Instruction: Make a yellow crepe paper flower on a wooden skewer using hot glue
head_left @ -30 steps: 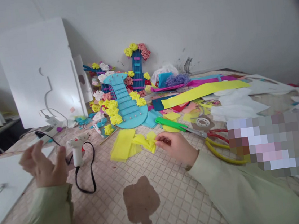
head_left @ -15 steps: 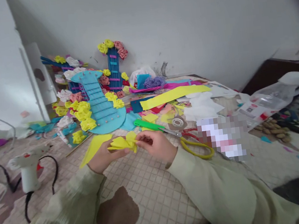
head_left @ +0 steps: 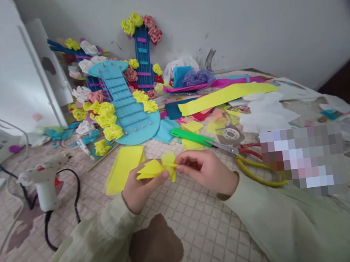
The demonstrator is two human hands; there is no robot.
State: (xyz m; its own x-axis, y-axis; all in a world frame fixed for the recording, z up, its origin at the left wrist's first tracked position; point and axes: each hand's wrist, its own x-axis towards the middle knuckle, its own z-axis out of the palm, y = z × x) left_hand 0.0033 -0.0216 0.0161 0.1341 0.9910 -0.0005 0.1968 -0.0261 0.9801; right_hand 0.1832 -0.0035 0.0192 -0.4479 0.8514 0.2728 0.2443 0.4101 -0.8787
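Note:
Yellow crepe paper (head_left: 151,169), folded and gathered, is held between both hands low over the table. My left hand (head_left: 140,189) grips it from the left, thumb pressed along its near edge. At its right end, my right hand (head_left: 207,170) pinches a narrow tip between thumb and fingers. Beyond my left hand lies a flat yellow paper sheet (head_left: 125,167). Scissors (head_left: 228,145) with red and yellow handles and a green cover (head_left: 190,136) on the blades lie just past my right hand. What my left fingers do beneath the paper is hidden.
A white glue gun (head_left: 45,183) with a black cord stands at the left. Behind my hands leans a light-blue board (head_left: 123,103) with strings and yellow paper flowers (head_left: 106,118). A long yellow strip (head_left: 228,97) and purple yarn (head_left: 198,78) lie at the back.
My view has shifted, so the whole scene sits further right and the back items higher. Both hands still hold the yellow crepe paper, in nearly the same pose.

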